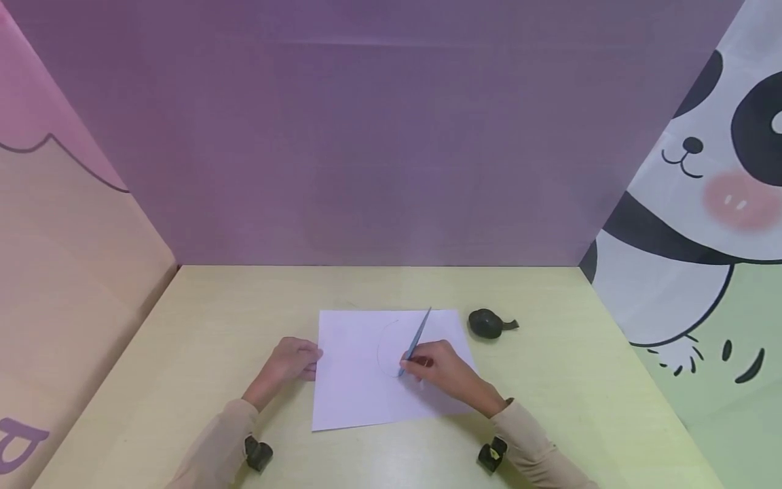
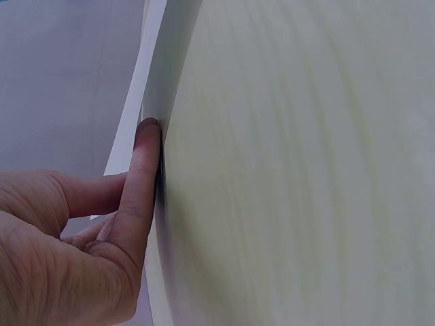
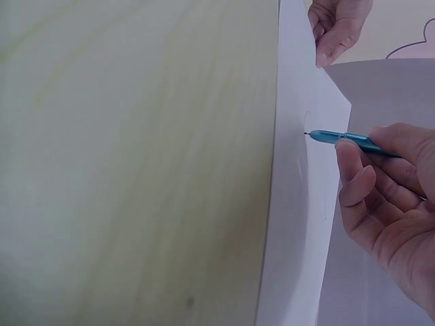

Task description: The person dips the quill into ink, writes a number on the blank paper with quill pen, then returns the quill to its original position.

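A white sheet of paper point(image 1: 360, 380) lies on the pale yellow-green table point(image 1: 183, 326), with a faint curved pen line point(image 1: 383, 346) drawn on it. My right hand point(image 1: 442, 370) grips a blue pen point(image 1: 417, 339) whose tip touches the paper point(image 3: 296, 224); in the right wrist view the blue pen point(image 3: 340, 138) shows between thumb and fingers of my right hand point(image 3: 387, 197). My left hand point(image 1: 293, 360) rests on the sheet's left edge with straight fingers. A fingertip of my left hand point(image 2: 139, 176) presses flat against the sheet's edge point(image 2: 136, 102).
A dark rounded object with a small tab point(image 1: 489, 323) sits on the table right of the paper. A purple wall stands behind, a pink and beige panel on the left, and a panda-print panel point(image 1: 702, 176) on the right.
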Tool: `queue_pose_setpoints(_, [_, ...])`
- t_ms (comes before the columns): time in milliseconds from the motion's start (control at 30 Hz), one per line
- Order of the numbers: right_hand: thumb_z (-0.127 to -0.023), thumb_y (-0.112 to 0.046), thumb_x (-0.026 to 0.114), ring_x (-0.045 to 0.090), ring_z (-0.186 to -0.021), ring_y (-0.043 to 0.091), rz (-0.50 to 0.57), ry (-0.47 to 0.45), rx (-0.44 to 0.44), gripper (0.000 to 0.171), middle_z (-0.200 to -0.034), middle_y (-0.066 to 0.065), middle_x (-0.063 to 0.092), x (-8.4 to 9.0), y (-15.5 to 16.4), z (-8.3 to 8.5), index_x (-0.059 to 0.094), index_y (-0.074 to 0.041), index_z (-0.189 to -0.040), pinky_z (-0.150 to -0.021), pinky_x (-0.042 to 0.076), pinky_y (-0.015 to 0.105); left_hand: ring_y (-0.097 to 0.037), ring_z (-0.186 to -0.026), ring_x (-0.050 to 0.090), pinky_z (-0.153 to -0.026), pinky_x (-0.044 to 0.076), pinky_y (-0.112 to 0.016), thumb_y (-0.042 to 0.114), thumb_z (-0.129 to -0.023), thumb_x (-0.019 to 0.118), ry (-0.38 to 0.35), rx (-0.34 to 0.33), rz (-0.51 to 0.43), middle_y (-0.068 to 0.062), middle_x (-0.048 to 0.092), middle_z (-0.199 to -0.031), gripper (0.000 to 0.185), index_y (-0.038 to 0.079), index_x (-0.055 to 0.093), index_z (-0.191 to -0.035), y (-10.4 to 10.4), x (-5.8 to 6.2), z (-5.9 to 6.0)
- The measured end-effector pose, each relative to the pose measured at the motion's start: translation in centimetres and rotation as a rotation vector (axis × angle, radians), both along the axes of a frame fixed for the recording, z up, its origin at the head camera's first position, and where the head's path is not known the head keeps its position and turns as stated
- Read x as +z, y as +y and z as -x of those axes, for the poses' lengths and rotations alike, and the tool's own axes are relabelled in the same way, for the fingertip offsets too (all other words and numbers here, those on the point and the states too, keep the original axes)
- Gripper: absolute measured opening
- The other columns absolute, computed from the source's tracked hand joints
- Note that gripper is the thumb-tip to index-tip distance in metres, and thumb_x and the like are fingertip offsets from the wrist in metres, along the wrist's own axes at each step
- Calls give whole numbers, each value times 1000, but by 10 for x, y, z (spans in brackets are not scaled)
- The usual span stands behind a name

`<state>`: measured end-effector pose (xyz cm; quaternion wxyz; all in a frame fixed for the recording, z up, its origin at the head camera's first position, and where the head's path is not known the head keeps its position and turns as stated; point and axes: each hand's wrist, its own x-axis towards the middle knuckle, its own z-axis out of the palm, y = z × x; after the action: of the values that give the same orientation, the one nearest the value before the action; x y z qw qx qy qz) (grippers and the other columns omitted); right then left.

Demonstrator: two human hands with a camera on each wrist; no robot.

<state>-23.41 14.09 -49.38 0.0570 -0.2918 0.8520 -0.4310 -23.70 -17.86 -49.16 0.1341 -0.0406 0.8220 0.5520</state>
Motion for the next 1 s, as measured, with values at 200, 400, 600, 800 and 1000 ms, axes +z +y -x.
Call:
queue_pose_setpoints(200, [-100,-13,71,65,-63,9,-2,14,-6,14,-82,8,77,0,3,0,79,-1,-96,-57,58,21,-22,-80,72,-76,68,-38,-1,-101,60,11,-21,4,-20,68,-90,31,-25,60,-121,-1,-3,0])
queue_pose_setpoints(400, [-100,-11,71,65,-63,9,1,25,-13,13,-80,7,76,3,6,0,78,-2,-94,-58,56,20,-24,-83,73,-77,68,-38,-1,-102,59,14,-27,16,-21,68,-93,33,-26,59,-124,-2,-4,1])
queue_pose_setpoints(600, [-100,-12,71,59,-65,1,-8,32,-29,14,-74,6,73,6,7,2,78,-1,-93,-58,53,18,-25,-84,74,-78,68,-38,0,-102,59,15,-28,33,-22,69,-94,33,-25,59,-124,-3,-2,2])
queue_pose_setpoints(800, [-100,-11,70,56,-65,0,1,25,-46,14,-70,7,70,7,7,3,78,-1,-93,-57,50,18,-24,-83,73,-77,68,-38,0,-102,60,12,-23,32,-22,68,-94,34,-25,58,-125,-3,-2,3])
queue_pose_setpoints(1000, [-100,-12,70,57,-64,0,1,26,-68,14,-70,6,71,5,8,5,79,-2,-94,-57,50,18,-19,-77,71,-75,68,-37,-1,-101,60,11,-15,13,-16,66,-86,30,-24,61,-121,-1,-2,1])
